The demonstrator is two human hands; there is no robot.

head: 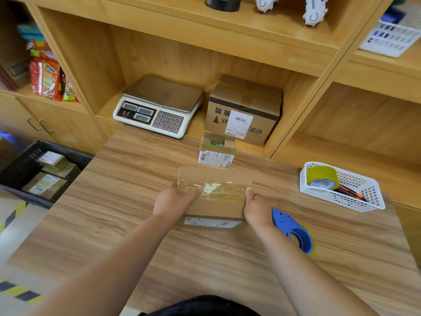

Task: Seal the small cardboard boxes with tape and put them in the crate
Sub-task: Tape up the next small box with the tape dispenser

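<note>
Two hands frame the small cardboard box [216, 201] on the wooden table [114, 201], one at each end. Our left hand [175, 199] lies over the box's left end with its fingers stretched flat onto the clear tape [211, 189] that runs along the top seam, pressing and curled round nothing. Our right hand [257, 208] is set against the right end with the thumb up at the top edge. Its fingers are hidden by the hand itself, so we cannot tell whether they clasp the box or only rest on it. The box sits flat between the two palms, flaps closed, with a white label [211, 222] on its near side. Both forearms reach in from below, wrists low over the tabletop.

Just beside our right wrist lies a blue tape dispenser [293, 231]. Further right, a white basket [355, 201] holds a yellow tape roll [322, 177]. Beyond the taped box stands another small box [217, 148] with its top flaps open, and behind that a larger carton [243, 110] next to a weighing scale [159, 106]. Off the table's left edge and lower down, the black crate [20, 165] holds several sealed boxes [50, 160].
</note>
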